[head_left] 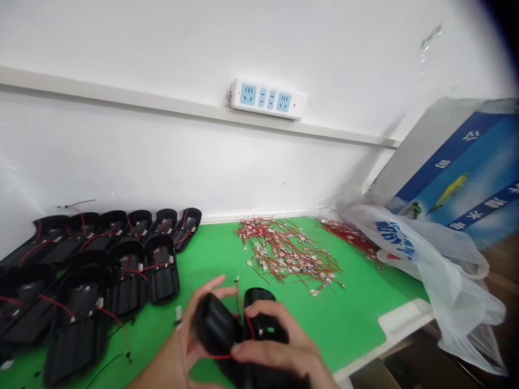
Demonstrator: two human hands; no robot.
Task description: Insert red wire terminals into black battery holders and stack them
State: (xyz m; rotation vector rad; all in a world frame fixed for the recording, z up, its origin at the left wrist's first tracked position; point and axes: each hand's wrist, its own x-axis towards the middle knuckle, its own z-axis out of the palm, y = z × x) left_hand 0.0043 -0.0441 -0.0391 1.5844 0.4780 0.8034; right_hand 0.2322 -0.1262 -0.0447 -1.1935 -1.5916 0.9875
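Near the bottom centre, my left hand (182, 335) is wrapped round a black plastic housing (217, 324), which is tilted. My right hand (284, 340) has its thumb against that housing's lower right edge, by a red wire (221, 356). The curled fingers of this hand lie over a second black housing (259, 296) just to the right. A thin wire with a small connector (237, 281) sticks up between the hands. Parts of both housings are hidden by the fingers.
Rows of black housings with red wires (162, 270) fill the left of the green mat (214, 243). Several red wire pieces (287, 251) lie centre right. A plastic bag (438, 281) and blue box (466, 173) stand right. A socket strip (267, 99) is on the wall.
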